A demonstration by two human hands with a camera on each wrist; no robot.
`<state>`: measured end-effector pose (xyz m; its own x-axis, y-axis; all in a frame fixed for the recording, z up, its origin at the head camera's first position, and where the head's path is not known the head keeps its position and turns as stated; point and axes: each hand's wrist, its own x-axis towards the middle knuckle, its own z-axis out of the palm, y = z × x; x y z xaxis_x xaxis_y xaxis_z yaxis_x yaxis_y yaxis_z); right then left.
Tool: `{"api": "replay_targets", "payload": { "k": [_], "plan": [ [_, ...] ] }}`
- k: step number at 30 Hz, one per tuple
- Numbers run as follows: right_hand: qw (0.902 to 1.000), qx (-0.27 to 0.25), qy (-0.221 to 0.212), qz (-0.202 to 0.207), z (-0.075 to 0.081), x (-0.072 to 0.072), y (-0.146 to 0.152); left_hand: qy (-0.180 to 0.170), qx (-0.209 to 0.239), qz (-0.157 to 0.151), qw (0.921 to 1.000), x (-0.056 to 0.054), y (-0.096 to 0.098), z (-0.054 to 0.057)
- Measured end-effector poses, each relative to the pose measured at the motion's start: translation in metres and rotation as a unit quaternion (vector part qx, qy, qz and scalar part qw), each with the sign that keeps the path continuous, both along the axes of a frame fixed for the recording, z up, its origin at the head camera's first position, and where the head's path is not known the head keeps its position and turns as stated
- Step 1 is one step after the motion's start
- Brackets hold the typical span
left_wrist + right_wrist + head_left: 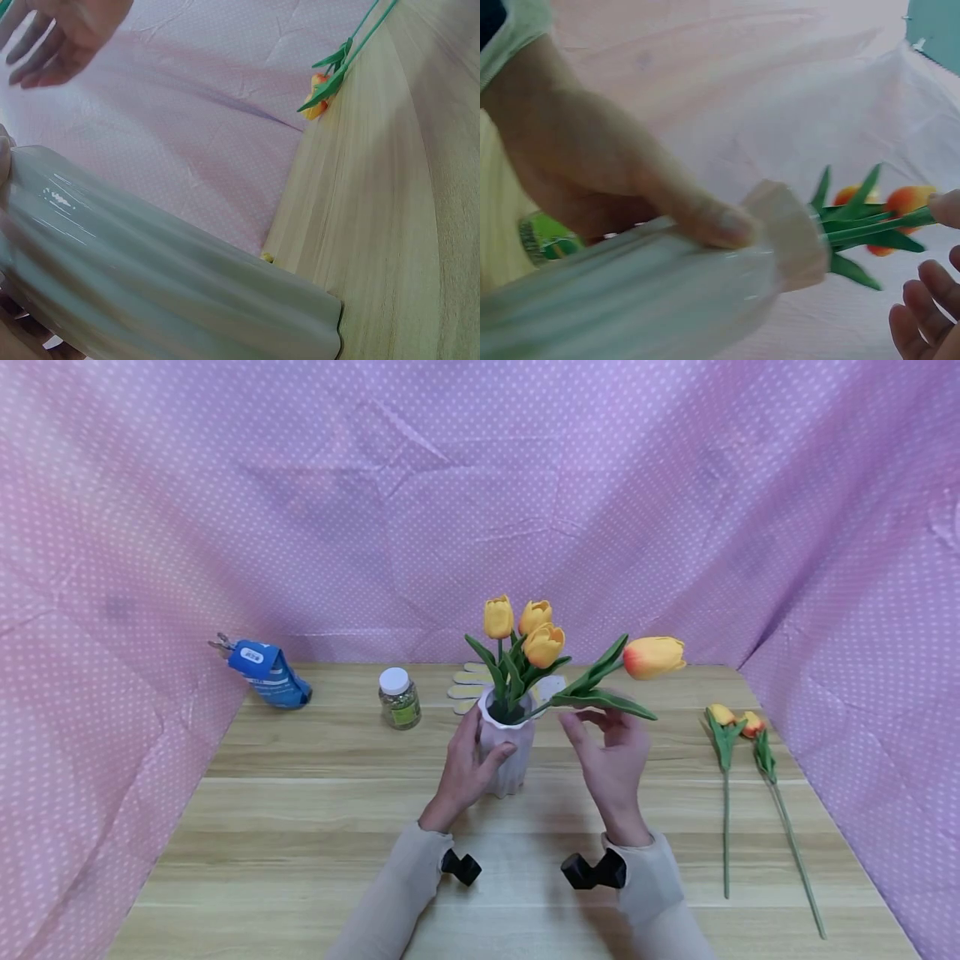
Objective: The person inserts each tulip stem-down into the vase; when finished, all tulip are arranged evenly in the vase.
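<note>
- Working over a wooden table (255,843), with two loose tulips (726,747) lying well apart at the right. Maybe knocking those off the near edge, but only from a wide, careless arm swing.
- Holding a white ridged vase (517,762) with the left hand (467,770), wrapping fingers and thumb round the side just below the wavy rim. Seeming to be standing the vase on the table. Maybe tipping it to the right, from a weak hold and a hard push on a stem.
- Reaching the right hand (613,764) up beside the leaning tulip (651,657), touching the stem with a fingertip in the right wrist view. Not being able to tell pinching from just touching.
- Leaning that tulip far out over the right side of the rim, with the low end inside the vase. Maybe flopping or falling out, from a loose touch and a big bloom.
- Crowding the vase's mouth with three upright tulips (543,646). Maybe jamming, from stems crossing out of sight inside.
- Spreading a long leaf (611,700) just over the right fingers. Maybe bending it on the rim, from sliding down too fast.
</note>
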<state>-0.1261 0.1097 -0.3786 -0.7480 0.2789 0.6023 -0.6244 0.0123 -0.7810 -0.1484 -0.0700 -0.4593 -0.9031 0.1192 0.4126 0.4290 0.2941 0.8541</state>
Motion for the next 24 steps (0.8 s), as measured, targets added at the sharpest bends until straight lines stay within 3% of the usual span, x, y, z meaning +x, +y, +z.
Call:
{"api": "replay_targets", "payload": {
  "k": [5,12,17,24],
  "plan": [
    [0.995,-0.082,0.057,0.0,0.012,0.009,0.008,-0.002,0.002,-0.002,1.0,0.0,0.0,0.001],
    [0.9834,-0.113,0.135,-0.044,0.025,0.014,0.011,-0.002,0.001,-0.002,1.0,0.0,0.0,0.0],
    [0.9805,-0.114,0.146,-0.068,0.026,0.012,0.009,0.001,0.002,0.0,1.0,0.0,0.0,-0.001],
    [0.9859,-0.085,0.125,-0.071,0.021,0.011,0.006,-0.001,-0.002,0.0,1.0,0.0,0.0,-0.001]
  ]
}}
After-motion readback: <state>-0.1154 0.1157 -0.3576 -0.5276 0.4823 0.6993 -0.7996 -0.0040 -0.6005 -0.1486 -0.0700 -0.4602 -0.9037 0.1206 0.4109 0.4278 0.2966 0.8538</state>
